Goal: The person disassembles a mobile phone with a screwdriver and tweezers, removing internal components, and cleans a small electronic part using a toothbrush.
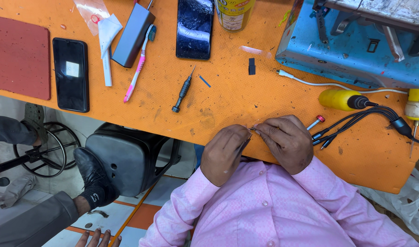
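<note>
At far left of the orange bench [227, 98]: red mat [19, 55], then a black phone [71, 74] lying flat, a small lit patch on its screen. Further right, grey power bank [132, 34], pink toothbrush [138, 64], precision screwdriver [183, 91] and a cracked phone [194, 28]. All laid flat beyond the hands, probably to stay within reach while leaving the near edge free.

Below the bench edge: black stool [127, 158], with another person's shoe [92, 178] resting against it.

At the near edge, centre: left hand [223, 153] curled, knuckles up, fingers closed on a slim dark tool [243, 146], possibly tweezers; too small to confirm. Right hand [285, 142] just beside it, fingertips pinched on a tiny part [254, 129] held between both hands, directly over the bench. Wrists set low on the edge, likely for steadiness. Fingertips of both hands touching or nearly so.

To the right: red-capped bit [315, 122], multi-head cable [356, 121], yellow-handled tool [340, 99] and a blue machine [337, 50].
</note>
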